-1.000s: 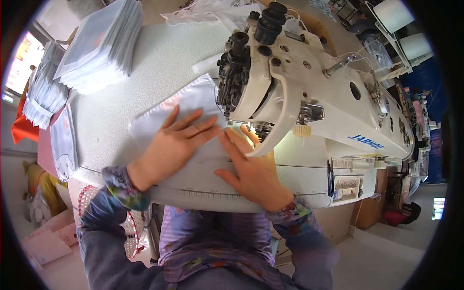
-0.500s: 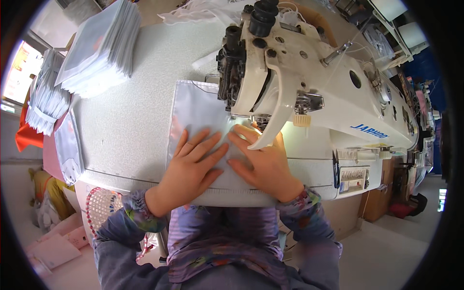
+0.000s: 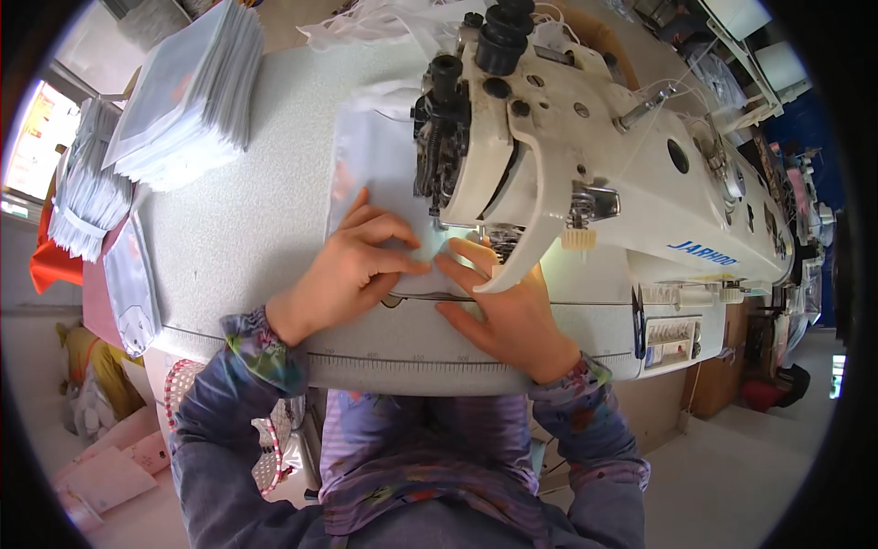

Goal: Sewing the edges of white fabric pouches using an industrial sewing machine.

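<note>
A thin, pale fabric piece (image 3: pixel 375 151) lies on the sewing machine's bed, its right side running under the machine head (image 3: pixel 489 174). Over its near left part, my left hand (image 3: pixel 352 270) is bent, thumb and forefinger pinched together on the cloth close to the near edge. My right hand (image 3: pixel 512 316) rests with fingers stretched out and apart, fingertips on the cloth beside the lit needle area. The white finger guard of the machine hides part of that hand, and the needle itself is hard to make out.
A tall stack of pale fabric pieces (image 3: pixel 187 101) stands at the far left, with a tied bundle (image 3: pixel 91 183) beside it. Black scissors (image 3: pixel 638 320) and a small parts tray (image 3: pixel 668 340) sit at the right. A printed ruler strip (image 3: pixel 412 364) follows the table's front edge.
The fabric has slid away from me under the machine head. My left hand went from lying flat to bent and pinching; my right hand stays nearly in place.
</note>
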`<state>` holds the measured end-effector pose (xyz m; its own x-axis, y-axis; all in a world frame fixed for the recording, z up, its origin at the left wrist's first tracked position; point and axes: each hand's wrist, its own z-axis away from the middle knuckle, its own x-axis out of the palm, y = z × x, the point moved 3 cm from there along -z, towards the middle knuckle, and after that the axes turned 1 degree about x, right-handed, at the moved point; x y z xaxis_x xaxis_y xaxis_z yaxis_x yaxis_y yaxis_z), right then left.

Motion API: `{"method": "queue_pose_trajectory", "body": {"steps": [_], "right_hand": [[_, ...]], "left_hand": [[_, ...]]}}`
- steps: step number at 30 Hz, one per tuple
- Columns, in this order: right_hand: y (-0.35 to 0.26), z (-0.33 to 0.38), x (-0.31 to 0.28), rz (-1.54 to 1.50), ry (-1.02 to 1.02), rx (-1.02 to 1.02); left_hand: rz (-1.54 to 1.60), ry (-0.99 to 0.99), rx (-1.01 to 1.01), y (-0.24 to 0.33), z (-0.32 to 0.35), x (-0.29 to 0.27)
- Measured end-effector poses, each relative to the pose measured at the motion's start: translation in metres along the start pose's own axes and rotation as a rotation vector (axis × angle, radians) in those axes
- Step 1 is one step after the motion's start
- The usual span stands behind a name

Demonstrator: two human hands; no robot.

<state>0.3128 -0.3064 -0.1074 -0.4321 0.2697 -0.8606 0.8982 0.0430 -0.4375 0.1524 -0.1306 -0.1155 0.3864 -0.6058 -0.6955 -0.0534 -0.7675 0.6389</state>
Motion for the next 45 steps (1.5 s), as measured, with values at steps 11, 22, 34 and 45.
{"method": "queue_pose_trajectory", "body": {"steps": [11, 22, 34, 45], "right_hand": [[0.003, 0.001, 0.007, 0.024, 0.039, 0.004], [0.002, 0.001, 0.008, 0.028, 0.047, 0.000], [-0.001, 0.001, 0.003, 0.103, 0.117, 0.000], [0.021, -0.007, 0.003, 0.294, 0.116, 0.066]], "left_hand": [[-0.038, 0.012, 0.094, -0.032, -0.033, -0.009], [-0.019, 0.001, 0.080, -0.038, -0.037, -0.010], [-0.180, -0.040, 0.090, -0.028, -0.037, -0.016], [-0.516, 0.074, -0.247, 0.060, 0.020, 0.032]]}}
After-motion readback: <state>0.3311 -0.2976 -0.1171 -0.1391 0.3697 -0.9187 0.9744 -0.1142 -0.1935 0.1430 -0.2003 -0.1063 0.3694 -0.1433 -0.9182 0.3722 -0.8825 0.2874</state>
